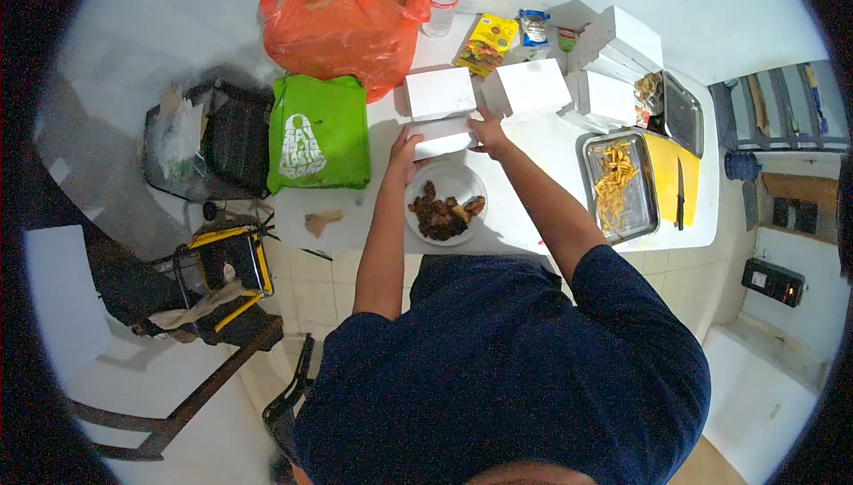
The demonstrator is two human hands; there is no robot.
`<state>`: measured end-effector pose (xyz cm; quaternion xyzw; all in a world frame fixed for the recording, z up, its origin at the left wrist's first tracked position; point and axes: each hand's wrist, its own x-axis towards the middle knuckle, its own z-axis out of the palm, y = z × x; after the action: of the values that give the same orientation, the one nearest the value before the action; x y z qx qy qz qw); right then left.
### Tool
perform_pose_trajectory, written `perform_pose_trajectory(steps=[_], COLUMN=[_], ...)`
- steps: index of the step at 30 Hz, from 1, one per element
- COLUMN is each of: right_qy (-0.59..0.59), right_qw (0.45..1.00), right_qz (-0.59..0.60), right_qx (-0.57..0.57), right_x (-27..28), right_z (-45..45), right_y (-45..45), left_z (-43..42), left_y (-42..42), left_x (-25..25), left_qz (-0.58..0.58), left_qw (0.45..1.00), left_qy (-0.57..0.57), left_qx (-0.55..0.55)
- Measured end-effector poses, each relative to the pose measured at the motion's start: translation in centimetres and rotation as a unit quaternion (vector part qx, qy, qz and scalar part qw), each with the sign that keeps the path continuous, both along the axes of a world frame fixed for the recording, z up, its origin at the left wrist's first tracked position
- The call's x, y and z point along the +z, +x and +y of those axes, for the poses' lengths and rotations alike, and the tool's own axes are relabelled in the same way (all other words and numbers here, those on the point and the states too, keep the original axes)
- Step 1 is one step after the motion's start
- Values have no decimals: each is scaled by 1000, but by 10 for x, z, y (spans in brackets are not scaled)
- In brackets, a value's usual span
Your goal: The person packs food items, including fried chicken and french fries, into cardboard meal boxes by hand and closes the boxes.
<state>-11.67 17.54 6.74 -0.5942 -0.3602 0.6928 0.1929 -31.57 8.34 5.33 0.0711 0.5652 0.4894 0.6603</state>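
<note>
Both of my hands grip a white cardboard food box [442, 140] from its two short sides. My left hand [403, 147] is closed on the left end, and my right hand [487, 132] is closed on the right end. Directly behind stands another white box [440, 92], close against the held one; whether they touch, I cannot tell. Between the box and my body sits a round white plate [413, 220] with pieces of dark browned meat [438, 215] on it. A further white box [528, 90] stands just beyond my right hand.
At right are stacked white boxes [622, 41], a metal tray [647, 218] of fries [615, 185], and a knife [681, 194] on a yellow cutting board [666, 165]. A green bag [342, 130], an orange plastic bag [342, 27] and a clear bottle [442, 7] stand left and behind.
</note>
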Motion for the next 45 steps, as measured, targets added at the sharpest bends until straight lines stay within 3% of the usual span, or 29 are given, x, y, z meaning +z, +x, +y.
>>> perform_pose_trajectory(steps=[5,8,12,14,15,18,19,22,26,29,32,33,36,37,38,39,42,45], right_qy=[10,24,117,108,116,117,128,141,175,224,246,242,206,209,215,225,267,275], right_qw=[1000,999,990,992,989,987,985,981,974,966,962,963,975,977,970,969,951,944], right_qz=[-6,1,70,61,78,92,89,71,58,26,-2,16,2,-6,-106,-98,-137,-151], right_qx=[21,28,40,-25,-45,-66,-72,-109,-128,-123,-116,-115,-88,-32,29,45,78,107], right_x=[-7,-39,-54,-37,-31,-35,-39,-38,-29,-17,-7,0,-22,-31,-39,-45,-58,-65], right_z=[-3,-12,-44,-63,-71,-90,-95,-107,-117,-121,-125,-128,-129,-129,-128,-128,-127,-127], right_y=[7,20,62,76,88,129,142,176,214,239,265,273,301,311,318,323,325,334], left_z=[-12,-20,-34,-49,-55,-64,-65,-65,-64,-63,-62,-64,-69,-71,-72,-72,-73,-77], left_y=[6,21,39,53,62,86,98,130,167,190,214,224,253,262,268,274,290,304], left_x=[16,13,7,2,42,-12,9,19,-12,34,38,58,30,7,-22,-28,-31,-15], left_qz=[1,69,167,224,232,390,327,297,306,229,229,287,241,355,463,563,527,527], left_qw=[1000,998,977,962,958,869,896,901,866,892,886,861,875,826,762,684,750,755], left_qy=[5,9,109,108,51,215,190,172,268,221,197,221,271,250,223,192,178,115], left_qx=[-21,-12,-79,-113,-162,-217,-233,-266,-290,-322,-352,-358,-322,-361,-394,-421,-357,-374])
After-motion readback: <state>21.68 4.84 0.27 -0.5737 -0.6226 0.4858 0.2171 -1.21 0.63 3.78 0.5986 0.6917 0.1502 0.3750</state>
